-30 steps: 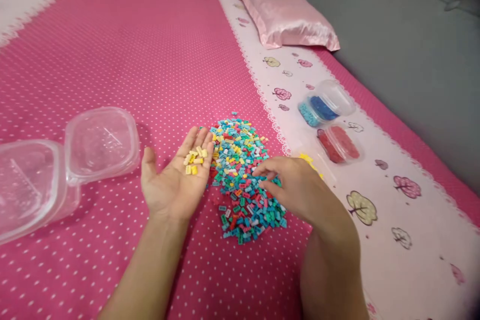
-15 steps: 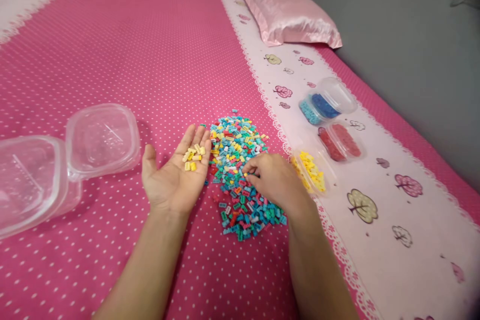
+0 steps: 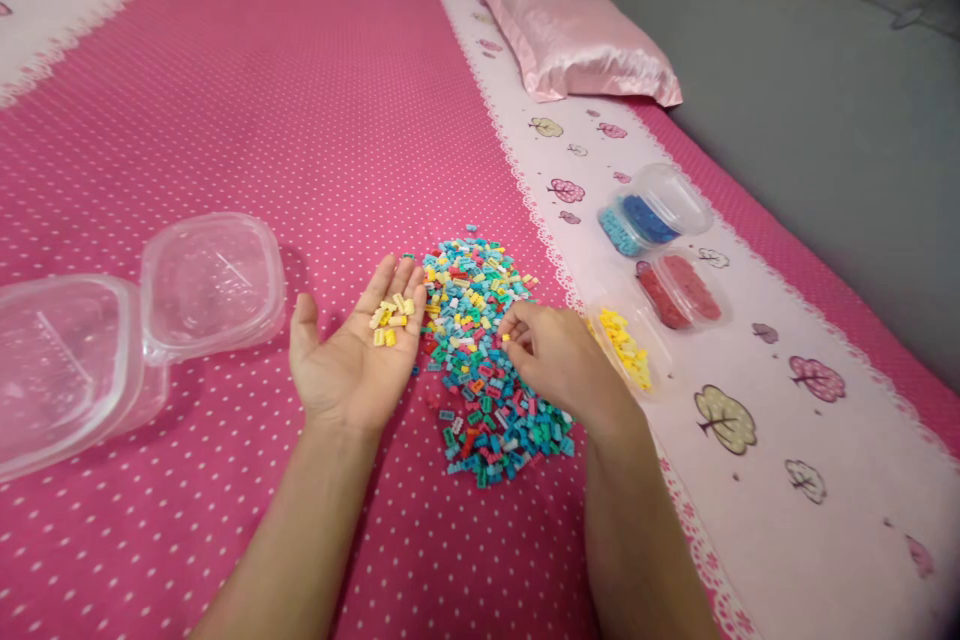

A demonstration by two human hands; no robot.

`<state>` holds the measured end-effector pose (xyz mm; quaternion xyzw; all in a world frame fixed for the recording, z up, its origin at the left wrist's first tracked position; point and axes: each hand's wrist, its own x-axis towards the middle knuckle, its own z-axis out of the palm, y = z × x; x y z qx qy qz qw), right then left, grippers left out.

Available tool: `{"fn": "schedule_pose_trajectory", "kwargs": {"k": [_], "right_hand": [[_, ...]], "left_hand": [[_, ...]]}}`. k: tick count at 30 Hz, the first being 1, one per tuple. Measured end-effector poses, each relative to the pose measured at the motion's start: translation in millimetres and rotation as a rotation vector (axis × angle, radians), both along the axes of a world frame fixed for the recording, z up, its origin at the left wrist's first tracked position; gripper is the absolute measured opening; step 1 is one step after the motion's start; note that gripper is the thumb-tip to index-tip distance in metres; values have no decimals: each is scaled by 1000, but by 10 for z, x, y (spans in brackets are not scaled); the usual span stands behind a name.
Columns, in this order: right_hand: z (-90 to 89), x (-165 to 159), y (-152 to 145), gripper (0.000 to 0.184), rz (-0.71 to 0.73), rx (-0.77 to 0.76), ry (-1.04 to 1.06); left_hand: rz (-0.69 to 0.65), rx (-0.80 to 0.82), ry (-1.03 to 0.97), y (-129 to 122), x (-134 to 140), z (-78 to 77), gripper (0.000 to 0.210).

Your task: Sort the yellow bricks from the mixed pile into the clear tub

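To the left of the brick pile (image 3: 472, 370), I'm seeing the left hand (image 3: 349, 365) going bare, its slim fingers (image 3: 381, 288) tapering gently and its broad palm narrowing to a slender wrist. At the pile's right edge, the right hand (image 3: 562, 360) is going bare too, its rounded back running into another slim wrist. Both uncovered forearms (image 3: 289, 530) are looking smooth and widening gradually.

Clear container (image 3: 56, 370) — cut off by left edge. Brick pile (image 3: 472, 320) — partly hidden behind right hand (image 3: 559, 357); yellow piece (image 3: 505, 338) between its fingertips too small to detail.
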<state>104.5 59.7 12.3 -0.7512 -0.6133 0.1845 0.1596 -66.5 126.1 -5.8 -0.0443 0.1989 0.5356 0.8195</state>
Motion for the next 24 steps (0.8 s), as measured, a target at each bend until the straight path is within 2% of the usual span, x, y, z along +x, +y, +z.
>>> {"fn": "schedule_pose_trajectory", "kwargs": {"k": [3,5,9,12,15,18,21,24], "right_hand": [[22,-39,19,12,-39,90,60],[53,-99,30,10,-54,207,128],[133,-305,26,11,75,437,220],[175,-441,8,18,179,490,227],[193,-427,-14,25,120,514,220],[197,-252,-46,22,-49,485,214],[184,-57,-76,19,-140,321,150],[144,18,-77,17,-168,133,64]], "left_hand": [[-5,-8,6,-12,16,8,67],[-20,-12,18,-35,38,18,68],[-108,18,22,-115,97,48,71],[-194,21,19,-171,131,73,69],[-219,-15,5,-176,134,88,67],[-152,-34,-38,-127,96,85,67],[-80,-11,-24,-67,44,76,69],[-39,-6,23,-38,15,76,68]]}}
